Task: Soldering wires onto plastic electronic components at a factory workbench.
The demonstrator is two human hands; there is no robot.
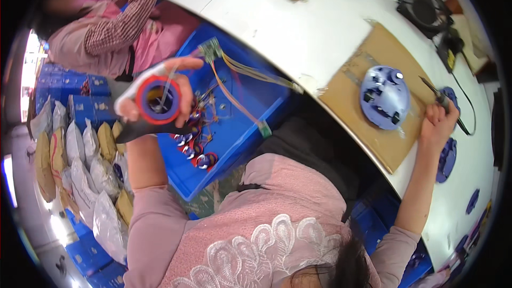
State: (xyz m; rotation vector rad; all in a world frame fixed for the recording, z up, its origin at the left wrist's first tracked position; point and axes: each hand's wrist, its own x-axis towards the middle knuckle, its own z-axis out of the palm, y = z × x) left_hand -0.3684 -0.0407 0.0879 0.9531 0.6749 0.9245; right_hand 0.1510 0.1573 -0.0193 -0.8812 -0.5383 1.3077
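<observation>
On the left, my left hand [184,93] is raised over a blue bin, its fingers curled round a round part with a red rim and a purple inner ring [158,100]. Just past the fingertips is a small green circuit board [210,49] with loose wires; whether it joins the round part I cannot tell. My right hand [440,120] grips a soldering iron [441,97], its dark tip pointing toward a purple round housing [385,97]. That housing lies on a cardboard sheet [352,82] on the white table, with black parts inside.
The blue bin [234,154] holds several red and purple parts with wires. A black fan [421,5] stands at the table's far right. More purple housings [447,160] lie along the right. A co-worker [106,37] sits far left, above stacked bags [85,176] and blue crates.
</observation>
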